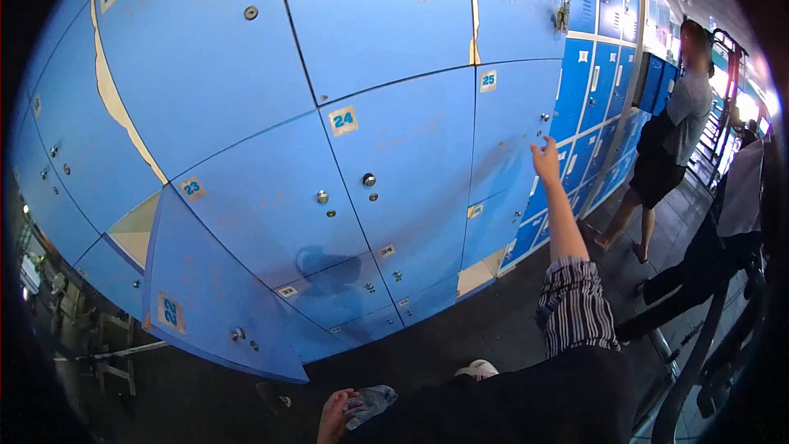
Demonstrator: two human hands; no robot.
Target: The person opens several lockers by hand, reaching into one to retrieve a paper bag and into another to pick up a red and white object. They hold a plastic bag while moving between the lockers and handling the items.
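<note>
My right hand (pixel 545 156) is stretched out at arm's length, fingers spread and holding nothing, close to the blue locker door numbered 25 (pixel 509 107); I cannot tell if it touches the door. A striped sleeve covers the upper arm. At the bottom edge, my left hand (pixel 334 415) grips a crumpled pale plastic bag (pixel 371 401). Locker 24 (pixel 386 156) with its round knob lies left of the right hand.
The door of locker 22 (pixel 205 296) hangs open at lower left, jutting into the aisle. Another person (pixel 670 131) stands by the lockers at the right. A dark chair or cart frame (pixel 707 304) stands at right. A white object (pixel 478 368) lies on the dark floor.
</note>
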